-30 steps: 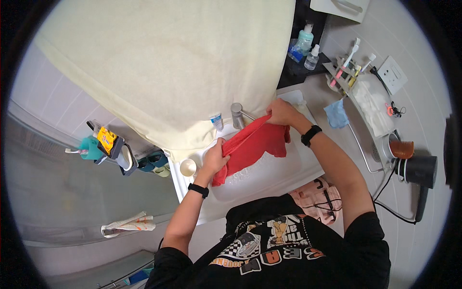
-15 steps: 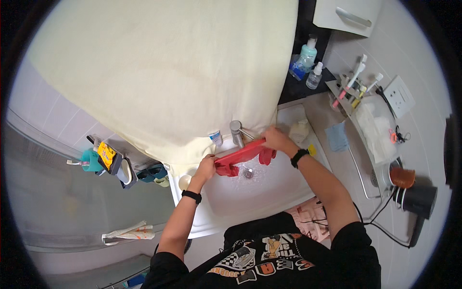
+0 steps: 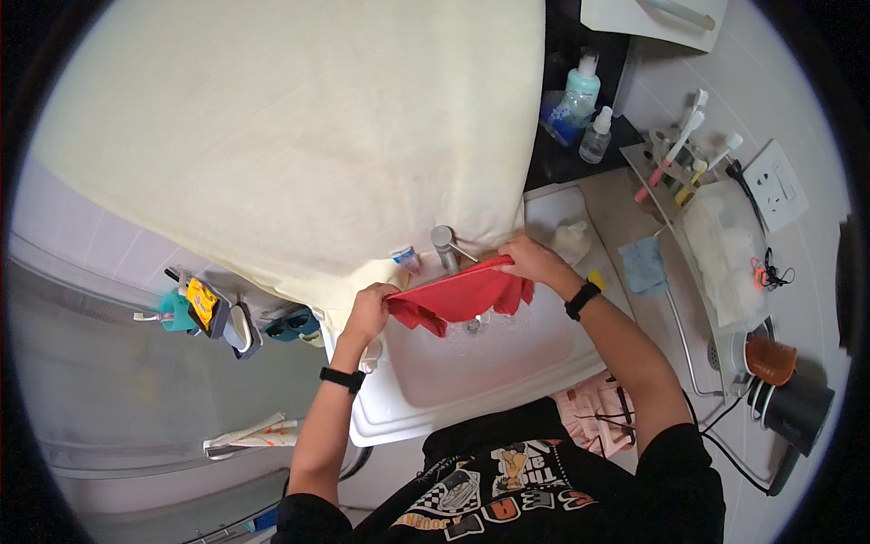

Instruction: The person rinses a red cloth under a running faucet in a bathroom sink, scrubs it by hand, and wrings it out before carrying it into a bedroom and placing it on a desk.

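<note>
A wet-looking red cloth [image 3: 458,295] is stretched between my hands over the white sink [image 3: 426,385]. Its two ends droop toward the basin. My left hand [image 3: 370,310] is closed on its left corner, and my right hand [image 3: 533,260] pinches the right corner. The cloth's upper edge runs just below the metal faucet [image 3: 443,243]. Water splashes around the drain [image 3: 475,323] under the cloth.
A toothpaste tube [image 3: 406,259] stands left of the faucet, under a pale yellow curtain [image 3: 299,136]. Right of the sink are a blue cloth [image 3: 643,265], a toothbrush rack [image 3: 675,168] and a hair dryer [image 3: 793,408]. Pump bottles [image 3: 580,91] stand at the back right.
My hands have moved apart, the left one further left and the right slightly right. The red cloth is spread wider, with more of it hanging down. The view has shifted slightly.
</note>
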The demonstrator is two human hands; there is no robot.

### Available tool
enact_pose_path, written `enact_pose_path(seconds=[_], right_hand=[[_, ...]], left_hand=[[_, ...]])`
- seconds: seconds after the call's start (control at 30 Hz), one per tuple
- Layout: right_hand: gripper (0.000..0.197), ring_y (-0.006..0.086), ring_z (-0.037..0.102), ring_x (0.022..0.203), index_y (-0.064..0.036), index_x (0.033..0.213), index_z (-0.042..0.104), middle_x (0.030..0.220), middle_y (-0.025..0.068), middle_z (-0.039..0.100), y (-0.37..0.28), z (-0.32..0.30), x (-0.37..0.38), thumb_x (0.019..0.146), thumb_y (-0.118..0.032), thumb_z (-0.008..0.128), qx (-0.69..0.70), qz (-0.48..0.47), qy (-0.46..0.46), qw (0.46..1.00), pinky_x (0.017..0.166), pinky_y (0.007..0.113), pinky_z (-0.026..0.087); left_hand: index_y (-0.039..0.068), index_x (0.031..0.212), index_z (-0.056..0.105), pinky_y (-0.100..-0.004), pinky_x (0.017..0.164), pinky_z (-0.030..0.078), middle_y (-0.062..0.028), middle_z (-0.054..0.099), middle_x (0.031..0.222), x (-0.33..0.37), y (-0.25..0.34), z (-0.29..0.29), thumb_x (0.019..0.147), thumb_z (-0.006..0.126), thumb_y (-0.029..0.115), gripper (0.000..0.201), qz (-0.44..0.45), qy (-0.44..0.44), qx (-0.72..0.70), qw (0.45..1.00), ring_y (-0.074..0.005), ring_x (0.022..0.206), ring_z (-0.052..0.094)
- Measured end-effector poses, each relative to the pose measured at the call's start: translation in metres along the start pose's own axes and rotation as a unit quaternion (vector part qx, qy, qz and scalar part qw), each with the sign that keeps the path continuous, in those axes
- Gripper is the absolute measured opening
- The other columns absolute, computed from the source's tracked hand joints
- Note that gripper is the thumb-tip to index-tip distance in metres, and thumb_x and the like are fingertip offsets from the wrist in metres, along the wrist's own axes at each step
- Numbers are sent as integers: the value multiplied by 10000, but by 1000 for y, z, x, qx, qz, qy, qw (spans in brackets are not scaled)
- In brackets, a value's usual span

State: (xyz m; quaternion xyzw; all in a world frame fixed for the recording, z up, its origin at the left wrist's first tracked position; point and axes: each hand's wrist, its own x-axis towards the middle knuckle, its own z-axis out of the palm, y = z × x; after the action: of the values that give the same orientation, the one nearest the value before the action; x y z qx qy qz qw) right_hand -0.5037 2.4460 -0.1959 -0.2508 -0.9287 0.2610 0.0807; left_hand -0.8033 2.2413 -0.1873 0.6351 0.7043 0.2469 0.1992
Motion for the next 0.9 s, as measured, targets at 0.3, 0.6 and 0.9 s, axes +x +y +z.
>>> enact_pose_path(seconds=[0.3, 0.6, 0.9], right_hand=[[241, 367, 601, 901, -24, 939, 631, 929, 189, 615, 10, 138, -53, 776, -197, 667, 26, 45, -153, 987, 801, 453, 492], [535, 439, 540, 1095, -46, 1183, 579, 1231, 292, 496, 5, 240, -26, 778, -373, 702, 50, 111, -356, 927, 900, 460, 493], [1210, 543, 181, 1364, -238, 1534, 73, 1537, 285, 50, 20, 297, 38, 623, -474, 834, -215, 85, -311, 922, 1008, 692, 298]], left_hand=[[38, 1006, 657, -468, 849, 498, -257, 586, 1012, -97, -59, 89, 729, 502, -79, 339, -18, -153, 32, 988, -425, 976, 571], [308, 1302, 573, -640, 1049, 262, -225, 319, 1469, -103, -130, 163, 555, 769, 592, 823, -63, -365, 133, 919, -478, 1307, 302], [308, 1479, 322, -732, 1040, 127, -264, 120, 1538, -61, -189, 232, 464, 770, 707, 1179, -30, -149, 144, 978, -552, 1371, 124]])
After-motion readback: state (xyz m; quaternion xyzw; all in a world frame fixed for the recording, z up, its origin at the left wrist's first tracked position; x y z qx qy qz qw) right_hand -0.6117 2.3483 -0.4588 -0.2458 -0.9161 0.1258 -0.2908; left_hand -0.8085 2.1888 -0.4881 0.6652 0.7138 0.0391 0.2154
